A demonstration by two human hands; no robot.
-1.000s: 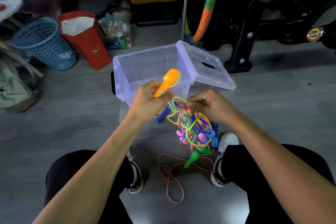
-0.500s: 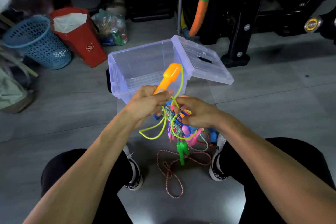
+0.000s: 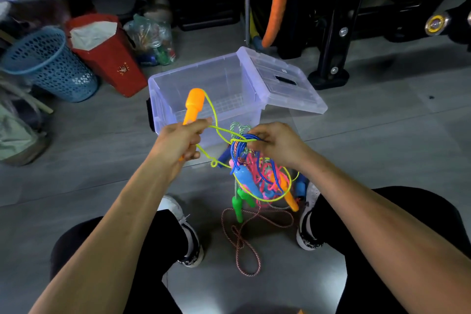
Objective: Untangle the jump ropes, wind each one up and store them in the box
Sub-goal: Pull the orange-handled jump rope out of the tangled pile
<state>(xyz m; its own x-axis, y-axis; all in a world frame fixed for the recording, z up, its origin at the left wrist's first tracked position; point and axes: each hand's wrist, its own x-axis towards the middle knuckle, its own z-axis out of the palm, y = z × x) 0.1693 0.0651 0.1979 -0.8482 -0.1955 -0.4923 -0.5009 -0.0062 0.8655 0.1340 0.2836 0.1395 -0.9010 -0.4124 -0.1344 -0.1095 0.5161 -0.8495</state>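
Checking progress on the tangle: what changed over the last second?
Yellow cord now trails in longer loops from the orange handle. Right hand shifted its grip to the top of the tangle. Unchanged: left hand holding the handle, box empty.

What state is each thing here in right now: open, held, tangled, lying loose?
Storage box: open, no ropes visible inside.
Lid: swung open, hanging off the box's right side.
Orange handle: gripped by left hand.
Rope bundle: tangled, lifted by right hand.
Red-white rope: trailing loose on floor.
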